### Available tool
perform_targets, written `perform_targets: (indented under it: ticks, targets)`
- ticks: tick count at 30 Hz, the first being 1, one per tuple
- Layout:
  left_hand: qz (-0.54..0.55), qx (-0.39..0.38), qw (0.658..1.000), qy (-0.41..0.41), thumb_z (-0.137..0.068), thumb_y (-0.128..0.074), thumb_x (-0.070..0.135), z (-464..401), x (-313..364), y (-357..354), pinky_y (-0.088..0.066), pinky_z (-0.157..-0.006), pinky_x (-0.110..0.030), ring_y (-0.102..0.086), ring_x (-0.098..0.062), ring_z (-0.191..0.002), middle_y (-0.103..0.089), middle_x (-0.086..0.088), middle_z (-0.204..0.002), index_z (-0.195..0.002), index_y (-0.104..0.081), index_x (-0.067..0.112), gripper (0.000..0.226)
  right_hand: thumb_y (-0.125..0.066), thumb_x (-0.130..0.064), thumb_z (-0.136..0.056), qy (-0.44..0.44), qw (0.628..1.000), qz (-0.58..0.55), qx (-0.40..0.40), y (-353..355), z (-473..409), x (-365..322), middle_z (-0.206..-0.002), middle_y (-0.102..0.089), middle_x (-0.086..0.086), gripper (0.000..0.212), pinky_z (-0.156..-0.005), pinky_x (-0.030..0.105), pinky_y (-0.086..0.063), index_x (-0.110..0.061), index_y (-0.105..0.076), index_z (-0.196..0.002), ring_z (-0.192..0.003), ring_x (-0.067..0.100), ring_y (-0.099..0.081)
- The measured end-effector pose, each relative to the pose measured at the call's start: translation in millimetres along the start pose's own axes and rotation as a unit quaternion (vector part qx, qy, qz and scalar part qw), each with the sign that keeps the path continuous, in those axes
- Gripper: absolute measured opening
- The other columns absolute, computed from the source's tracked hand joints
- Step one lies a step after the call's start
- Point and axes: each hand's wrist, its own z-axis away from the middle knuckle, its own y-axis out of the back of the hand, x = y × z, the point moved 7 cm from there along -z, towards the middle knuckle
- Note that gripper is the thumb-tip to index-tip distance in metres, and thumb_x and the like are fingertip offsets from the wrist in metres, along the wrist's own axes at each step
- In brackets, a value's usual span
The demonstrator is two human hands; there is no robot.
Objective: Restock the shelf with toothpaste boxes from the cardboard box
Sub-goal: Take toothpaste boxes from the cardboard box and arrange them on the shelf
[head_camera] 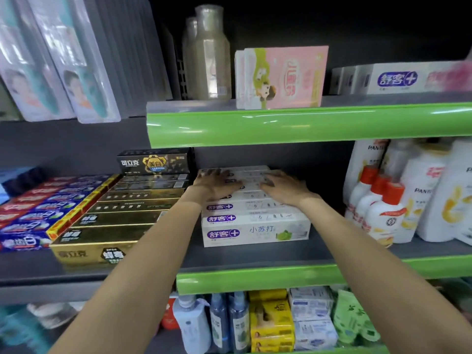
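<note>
Grey shelf (255,254) with green front rail fills my view. My left hand (217,183) and right hand (282,189) lie flat, fingers spread, on top of row of white toothpaste boxes (255,226), pressing rear ones; neither grasps anything. White row sits mid-shelf, running front to back. Left of it, gold toothpaste boxes (115,226), then red-blue ones (33,213). Right of it, white shampoo bottles (413,195). Above it, pink box (288,77) on upper shelf.
</note>
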Motion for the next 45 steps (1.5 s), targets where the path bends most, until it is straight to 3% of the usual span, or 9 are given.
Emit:
perform_targets:
  ticks: [4,7,12,17,26,31,45]
  targets:
    - [-0.024,0.018,0.999,-0.012,-0.081,-0.019,0.080,2,9,6,-0.007,-0.118,-0.044,-0.010,-0.023,-0.146,-0.011,-0.001,-0.158,-0.150,-0.012,0.027,0.088,-0.025,-0.063,-0.090,0.013,1.000,0.019,-0.007,-7,-3,-17,-0.157,-0.018,0.009,0.063,-0.111,0.049,-0.020,-0.030,-0.029,-0.144,-0.141,0.036,-0.019]
    - [-0.033,0.028,0.999,-0.028,-0.085,-0.021,0.074,4,13,7,-0.007,-0.117,-0.046,-0.011,-0.023,-0.145,-0.011,-0.003,-0.158,-0.150,-0.012,0.026,0.081,-0.022,-0.063,-0.092,0.014,0.999,0.030,-0.017,-9,-2,-26,-0.158,-0.011,0.014,0.066,-0.114,0.050,-0.016,-0.027,-0.021,-0.148,-0.143,0.039,-0.011]
    - [-0.044,0.020,0.998,-0.031,-0.084,-0.015,0.076,1,12,3,0.001,-0.117,-0.050,-0.005,-0.018,-0.146,-0.006,-0.003,-0.159,-0.150,-0.008,0.030,0.081,-0.021,-0.068,-0.090,-0.011,0.999,0.041,0.004,-1,-1,-14,-0.157,-0.013,0.014,0.070,-0.115,0.051,-0.007,-0.026,-0.028,-0.146,-0.144,0.039,-0.004]
    - [-0.051,0.016,0.998,-0.033,-0.083,-0.014,0.078,0,13,3,0.003,-0.116,-0.050,-0.003,-0.018,-0.146,-0.005,-0.004,-0.159,-0.150,-0.006,0.030,0.082,-0.022,-0.070,-0.088,0.002,1.000,0.028,0.004,-5,-7,-14,-0.153,-0.023,0.019,0.075,-0.112,0.047,-0.022,-0.018,-0.034,-0.141,-0.140,0.036,-0.021]
    - [-0.035,0.009,0.999,-0.024,-0.087,-0.018,0.073,0,13,3,0.004,-0.117,-0.047,0.000,-0.020,-0.146,-0.002,-0.005,-0.159,-0.150,-0.007,0.028,0.079,-0.015,-0.064,-0.093,0.029,0.998,0.029,-0.044,-6,-2,-20,-0.158,0.004,0.017,0.073,-0.117,0.043,0.000,-0.021,-0.008,-0.152,-0.146,0.031,0.007]
    - [-0.021,0.004,1.000,-0.022,-0.091,-0.021,0.065,1,12,4,0.003,-0.118,-0.044,0.000,-0.022,-0.146,-0.001,-0.007,-0.159,-0.150,-0.007,0.028,0.071,-0.023,-0.062,-0.095,0.066,0.996,-0.016,-0.053,2,16,-16,-0.159,0.006,0.009,0.070,-0.117,0.041,-0.004,-0.022,-0.014,-0.151,-0.146,0.027,0.006]
    - [-0.020,-0.019,0.999,-0.036,-0.091,-0.018,0.066,-5,12,-2,0.003,-0.118,-0.041,0.008,-0.024,-0.146,0.007,-0.011,-0.158,-0.149,0.000,0.035,0.068,-0.015,-0.056,-0.098,0.057,0.994,0.054,-0.074,-5,10,-17,-0.158,0.013,0.012,0.072,-0.116,0.033,0.005,-0.011,0.006,-0.151,-0.146,0.023,0.012]
